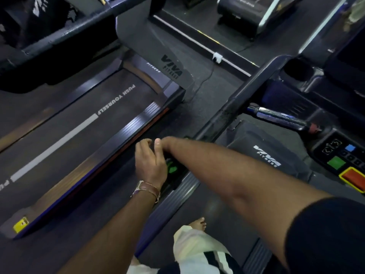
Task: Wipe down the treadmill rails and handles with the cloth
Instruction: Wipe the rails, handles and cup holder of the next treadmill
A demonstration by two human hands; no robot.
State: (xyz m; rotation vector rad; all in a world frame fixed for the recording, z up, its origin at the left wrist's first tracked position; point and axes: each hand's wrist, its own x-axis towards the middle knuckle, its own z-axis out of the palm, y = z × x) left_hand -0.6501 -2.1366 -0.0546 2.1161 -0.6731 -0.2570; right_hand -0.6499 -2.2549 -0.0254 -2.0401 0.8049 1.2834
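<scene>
I stand on a treadmill and look down at its dark left handrail [233, 103], which runs from the console toward me. My left hand [151, 165], with a bracelet on the wrist, hovers over the rail's near end with its fingers curled toward the thumb; nothing shows between them. My right forearm reaches across from the lower right, and my right hand [165, 142] is almost wholly hidden behind the left one. A patch of green cloth [172, 169] shows just under both hands, on the rail end. Who holds it is hidden.
The console [339, 161] with green, blue and red buttons is at the right, with a chrome grip bar [276, 116] above it. A neighbouring treadmill's belt [65, 133] and side rail [118, 139] lie to the left. My bare foot [198, 224] rests on the belt below.
</scene>
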